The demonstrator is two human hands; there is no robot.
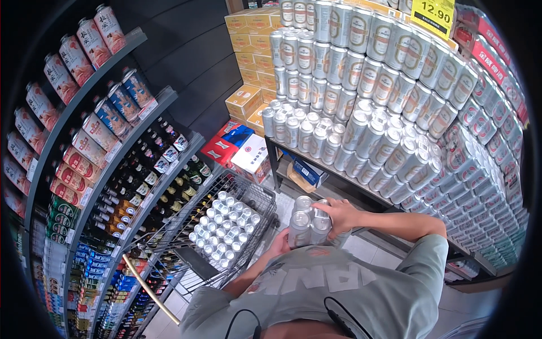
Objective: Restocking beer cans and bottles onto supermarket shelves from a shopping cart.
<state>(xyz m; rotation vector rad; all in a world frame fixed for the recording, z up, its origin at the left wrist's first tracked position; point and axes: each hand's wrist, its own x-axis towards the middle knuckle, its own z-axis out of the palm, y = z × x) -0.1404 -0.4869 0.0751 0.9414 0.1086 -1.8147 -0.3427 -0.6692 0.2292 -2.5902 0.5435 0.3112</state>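
Note:
In front of my chest I hold a pack of several tall silver beer cans (301,226) bunched together upright. My right hand (339,214) grips the pack's right side, fingers bent over the can tops. From the left, my left hand (278,244) clasps the pack low down; its fingertips are partly hidden behind the cans. To the left stands a wire shopping cart (261,195) with many silver cans (224,226) standing close together inside. Right of the pack is a low dark display table (276,164) stacked with matching silver cans (339,133).
Curved shelves (161,104) of bottles and cans line the left side. Yellow cartons (254,51) are piled at the back, with a white box (251,158) and a red box (219,151) below. A yellow price sign (432,14) hangs above the can stacks at the right.

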